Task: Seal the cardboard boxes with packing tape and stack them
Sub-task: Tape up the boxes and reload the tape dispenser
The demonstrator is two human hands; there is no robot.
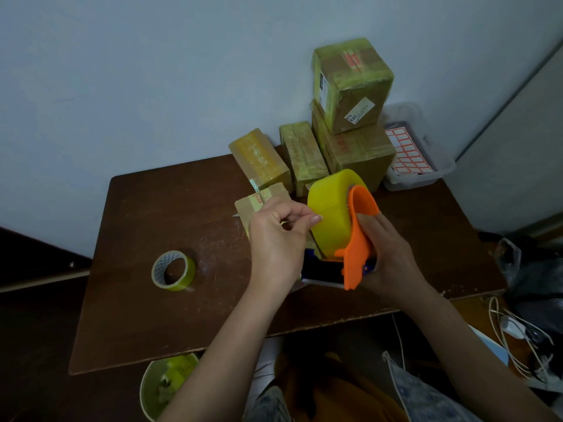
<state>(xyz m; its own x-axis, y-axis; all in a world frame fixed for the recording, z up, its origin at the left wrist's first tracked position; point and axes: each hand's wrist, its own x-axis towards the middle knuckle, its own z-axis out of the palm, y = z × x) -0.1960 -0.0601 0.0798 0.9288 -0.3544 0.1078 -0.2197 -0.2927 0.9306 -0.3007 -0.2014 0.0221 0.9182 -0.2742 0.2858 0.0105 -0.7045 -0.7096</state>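
Note:
My right hand (385, 254) grips an orange tape dispenser (359, 239) loaded with a big yellow tape roll (330, 214), held above the brown table (152, 315). My left hand (277, 239) has curled fingers at the roll's face, thumb and forefinger pinched as if on the tape end; the tape itself is not visible. A small cardboard box (259, 205) lies on the table just behind my left hand, partly hidden. Taped boxes stand at the back: two flat ones (259, 159) (303, 153) and a stack of two (353, 83) (356, 150).
A spare roll of clear tape (173, 271) lies on the table's left. A clear tray of red-bordered labels (411, 153) sits at the back right. A bin (164, 385) with tape scraps stands below the front edge. Cables and bags lie at the right.

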